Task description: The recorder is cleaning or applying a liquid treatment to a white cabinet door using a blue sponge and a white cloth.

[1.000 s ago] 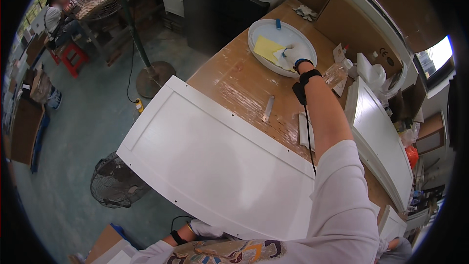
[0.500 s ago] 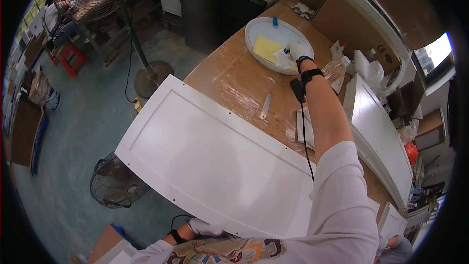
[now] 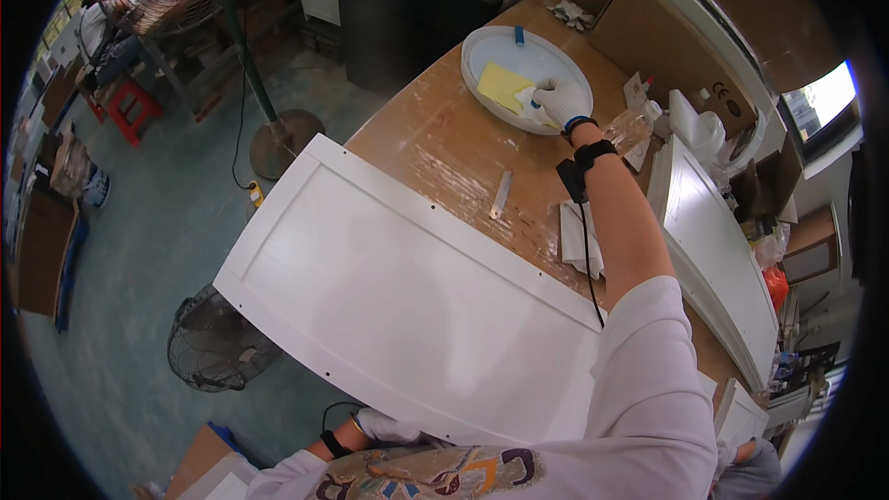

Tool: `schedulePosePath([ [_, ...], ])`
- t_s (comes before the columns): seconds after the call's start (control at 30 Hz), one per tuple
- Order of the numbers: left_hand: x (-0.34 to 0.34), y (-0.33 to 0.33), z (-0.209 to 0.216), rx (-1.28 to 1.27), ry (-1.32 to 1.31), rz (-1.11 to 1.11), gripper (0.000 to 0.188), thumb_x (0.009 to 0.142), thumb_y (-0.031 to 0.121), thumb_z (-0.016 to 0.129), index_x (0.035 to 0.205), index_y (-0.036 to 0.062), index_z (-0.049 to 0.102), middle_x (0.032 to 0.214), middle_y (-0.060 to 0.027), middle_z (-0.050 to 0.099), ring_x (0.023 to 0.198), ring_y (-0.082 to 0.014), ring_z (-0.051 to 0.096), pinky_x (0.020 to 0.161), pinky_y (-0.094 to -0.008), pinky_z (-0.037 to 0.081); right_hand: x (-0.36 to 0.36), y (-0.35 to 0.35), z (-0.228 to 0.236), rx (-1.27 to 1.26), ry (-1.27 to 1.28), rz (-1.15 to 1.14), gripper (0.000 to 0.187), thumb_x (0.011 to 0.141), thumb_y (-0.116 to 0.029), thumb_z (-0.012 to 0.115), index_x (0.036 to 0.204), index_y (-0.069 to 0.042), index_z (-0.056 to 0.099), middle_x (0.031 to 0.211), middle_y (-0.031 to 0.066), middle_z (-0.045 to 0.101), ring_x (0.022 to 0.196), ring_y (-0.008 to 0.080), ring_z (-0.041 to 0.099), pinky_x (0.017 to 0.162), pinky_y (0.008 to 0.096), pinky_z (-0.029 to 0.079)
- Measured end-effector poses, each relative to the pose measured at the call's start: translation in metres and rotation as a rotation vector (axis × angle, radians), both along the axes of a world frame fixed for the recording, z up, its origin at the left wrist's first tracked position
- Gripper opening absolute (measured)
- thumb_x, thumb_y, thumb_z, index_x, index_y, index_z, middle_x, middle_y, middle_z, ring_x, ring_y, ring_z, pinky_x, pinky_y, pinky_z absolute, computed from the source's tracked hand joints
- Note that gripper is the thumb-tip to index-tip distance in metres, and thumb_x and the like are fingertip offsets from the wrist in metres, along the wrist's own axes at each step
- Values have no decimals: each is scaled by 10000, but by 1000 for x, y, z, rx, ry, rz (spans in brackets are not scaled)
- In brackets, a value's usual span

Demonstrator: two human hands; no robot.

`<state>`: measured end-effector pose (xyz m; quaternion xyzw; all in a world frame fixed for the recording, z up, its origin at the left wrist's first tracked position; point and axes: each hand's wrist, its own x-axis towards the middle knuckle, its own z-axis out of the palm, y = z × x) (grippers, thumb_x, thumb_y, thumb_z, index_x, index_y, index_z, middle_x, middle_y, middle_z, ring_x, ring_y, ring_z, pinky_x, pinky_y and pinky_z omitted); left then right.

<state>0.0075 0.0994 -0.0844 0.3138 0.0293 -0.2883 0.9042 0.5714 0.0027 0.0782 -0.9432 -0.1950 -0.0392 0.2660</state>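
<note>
My right hand point(image 3: 558, 104), in a white glove, reaches into a white oval tray point(image 3: 474, 48) at the far side of the table. Its fingers are closed on a crumpled white cloth point(image 3: 527, 100), beside a yellow cloth point(image 3: 501, 85) lying in the tray. A small blue piece point(image 3: 519, 36) sits at the tray's far rim. Across the near part of the table lies a large white panel point(image 3: 389, 268) with a raised border and small holes along its edges. At the panel's near edge is my gloved left hand point(image 3: 384, 427); its fingers are mostly hidden.
A metal strip point(image 3: 501, 194) and a folded white cloth point(image 3: 579, 239) lie on the brown table point(image 3: 407, 143). White panels point(image 3: 713, 250) are stacked at right, near a clear bottle point(image 3: 636, 122). A floor fan point(image 3: 218, 343) stands at left; farther off, a person sits near a red stool point(image 3: 132, 108).
My right hand has drawn slightly back and turned in the tray, the white cloth shifting left beside the yellow one. My left hand stays at the panel's edge.
</note>
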Motion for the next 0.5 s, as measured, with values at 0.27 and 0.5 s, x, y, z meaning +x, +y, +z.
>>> schedulePosePath([
  [0.27, 3, -2, -6, 48, -65, -94, 504, 782, 197, 656, 1227, 18, 502, 1187, -132, 567, 1066, -239, 556, 886, -355, 463, 31, -20, -21, 133, 90, -118, 239, 675, -183, 659, 880, -65, 698, 809, 166, 669, 797, 292, 640, 737, 347, 495],
  [0.5, 3, 4, 20, 131, 87, -63, 535, 813, 220, 649, 1261, -3, 459, 1204, -192, 544, 1101, -307, 536, 918, -414, 453, 13, 4, -21, 73, 42, -152, 275, 694, -209, 606, 884, -28, 687, 823, 197, 663, 785, 318, 642, 737, 364, 497],
])
